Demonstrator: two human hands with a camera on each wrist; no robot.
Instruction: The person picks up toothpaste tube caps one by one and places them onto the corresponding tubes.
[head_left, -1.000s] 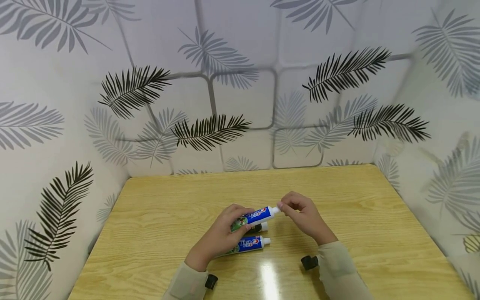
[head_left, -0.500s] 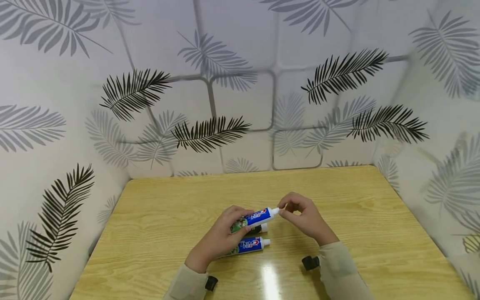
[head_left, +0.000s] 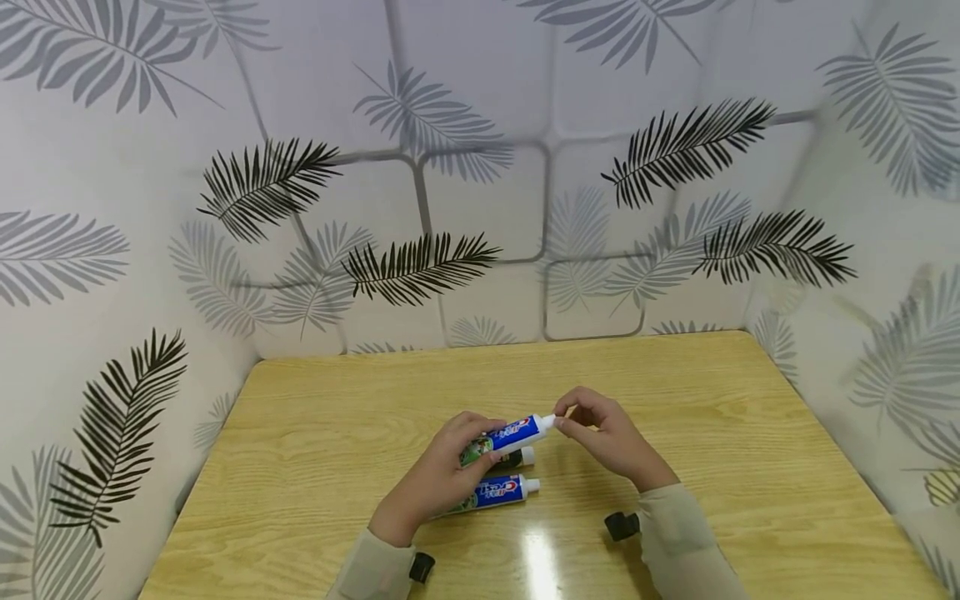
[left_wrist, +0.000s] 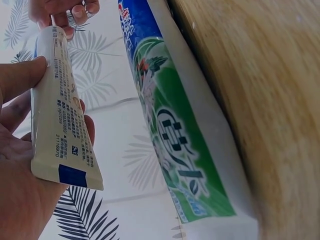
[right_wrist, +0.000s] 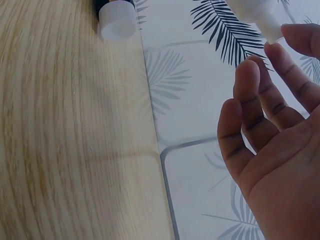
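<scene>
My left hand point(head_left: 442, 467) grips a blue, green and white toothpaste tube point(head_left: 517, 432) above the table, thumb on one side and fingers on the other. In the left wrist view, the printed back of this tube point(left_wrist: 62, 110) faces the camera. At its white cap point(head_left: 548, 422), the thumb and forefinger of my right hand point(head_left: 603, 433) pinch the tip. The right wrist view shows the cap point(right_wrist: 269, 26) between those fingertips, the other fingers loosely bent. A second blue and green toothpaste tube point(head_left: 501, 491) lies on the table below the left hand, partly covered by it.
A black tube with a white cap point(head_left: 528, 456) lies behind the second toothpaste, mostly hidden by the held one. The wooden table point(head_left: 337, 408) meets leaf-patterned cloth point(head_left: 487, 208) at its back and sides. Small black pieces point(head_left: 621, 526) sit by each sleeve.
The right fingertips have shifted very slightly at the cap, moving a little left with the held toothpaste tube. The left hand's grip looks the same, and the tubes on the table lie unmoved.
</scene>
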